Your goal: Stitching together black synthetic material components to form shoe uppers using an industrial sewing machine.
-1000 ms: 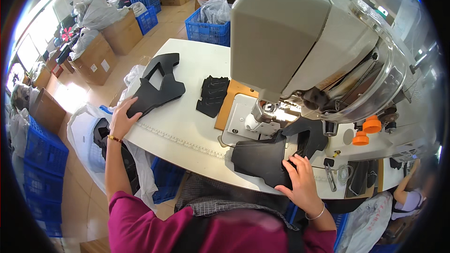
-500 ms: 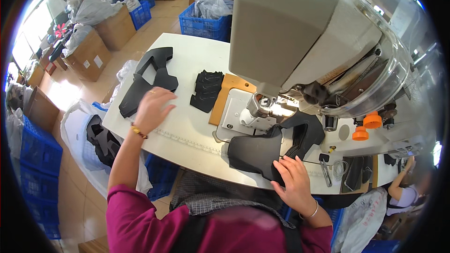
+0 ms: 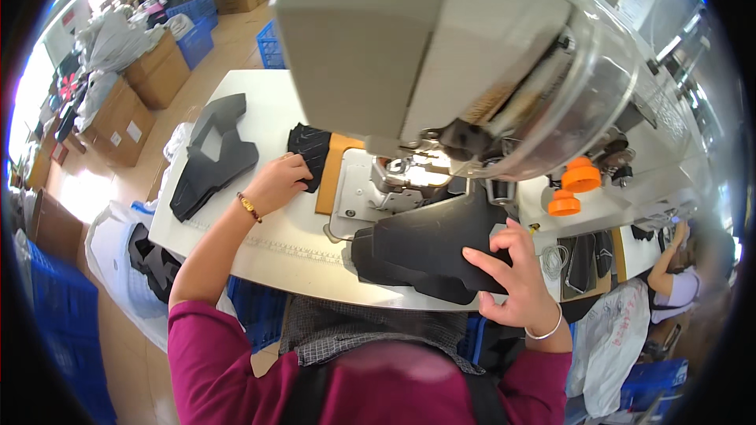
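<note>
My left hand (image 3: 277, 182) is at the near left edge of a stack of small black pieces (image 3: 313, 149), its fingers closed on a small black piece there. My right hand (image 3: 516, 275) lies over the right part of a large black panel (image 3: 421, 248), fingers spread and fingertips touching it. The panel rests on the white table (image 3: 264, 90) in front of the sewing machine head (image 3: 402, 173), its far edge close to the lit needle area. Another black cut-out panel (image 3: 220, 145) lies to the left of my left hand.
The machine's large grey housing (image 3: 362, 39) overhangs the table. Orange knobs (image 3: 579, 175) are to its right. A clear ruler strip (image 3: 295, 250) runs along the front. A white bag with black pieces (image 3: 110, 256) stands at the left, beside blue crates (image 3: 63, 307). Another person (image 3: 673, 279) is at far right.
My left hand has gone from the cut-out panel on the left to the small stack. My right hand's fingers have bent, and the large panel has turned and lies flatter. The view has shifted.
</note>
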{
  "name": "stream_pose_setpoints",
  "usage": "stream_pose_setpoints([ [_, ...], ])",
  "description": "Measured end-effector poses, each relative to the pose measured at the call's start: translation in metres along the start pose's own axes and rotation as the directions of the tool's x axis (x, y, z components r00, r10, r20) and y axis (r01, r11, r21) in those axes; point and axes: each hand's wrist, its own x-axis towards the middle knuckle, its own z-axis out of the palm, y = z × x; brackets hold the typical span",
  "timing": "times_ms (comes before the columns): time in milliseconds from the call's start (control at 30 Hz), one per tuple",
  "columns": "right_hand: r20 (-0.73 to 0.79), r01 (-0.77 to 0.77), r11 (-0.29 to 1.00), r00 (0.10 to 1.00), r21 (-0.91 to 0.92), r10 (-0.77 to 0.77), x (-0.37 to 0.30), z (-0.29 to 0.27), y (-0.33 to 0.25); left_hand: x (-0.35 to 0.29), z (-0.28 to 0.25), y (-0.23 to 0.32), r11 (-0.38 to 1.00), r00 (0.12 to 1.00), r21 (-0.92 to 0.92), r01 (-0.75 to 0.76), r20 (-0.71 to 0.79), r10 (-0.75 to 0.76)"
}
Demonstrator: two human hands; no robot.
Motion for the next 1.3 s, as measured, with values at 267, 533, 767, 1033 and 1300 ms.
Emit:
stream_pose_setpoints([
  [267, -0.01, 0.038, 0.998, 0.999, -0.056, -0.038, 0.041, -0.017, 0.012, -0.001, -0.001, -0.003, 0.991, 0.994, 0.087, -0.105, 0.011, 0.105],
  [533, 0.134, -0.135, 0.969, 0.977, -0.207, 0.165, 0.058, -0.011, 0.004, 0.008, 0.005, -0.002, 0.987, 0.983, 0.101, -0.127, -0.123, 0.139],
  [767, 0.061, -0.186, 0.981, 0.98, -0.05, 0.189, 0.064, -0.003, -0.002, 0.03, -0.062, 0.092, 0.999, 0.854, -0.021, 0.031, -0.519, -0.038],
  [1033, -0.022, 0.016, 0.997, 1.0, -0.075, -0.018, 0.066, 0.004, 0.004, 0.038, -0.066, 0.184, 0.884, 0.82, 0.21, -0.417, -0.334, 0.466],
  [1300, -0.035, 0.014, 0.998, 0.999, -0.056, -0.016, 0.065, 0.014, 0.011, 0.04, -0.058, 0.155, 0.93, 0.944, -0.209, -0.301, -0.204, 0.259],
])
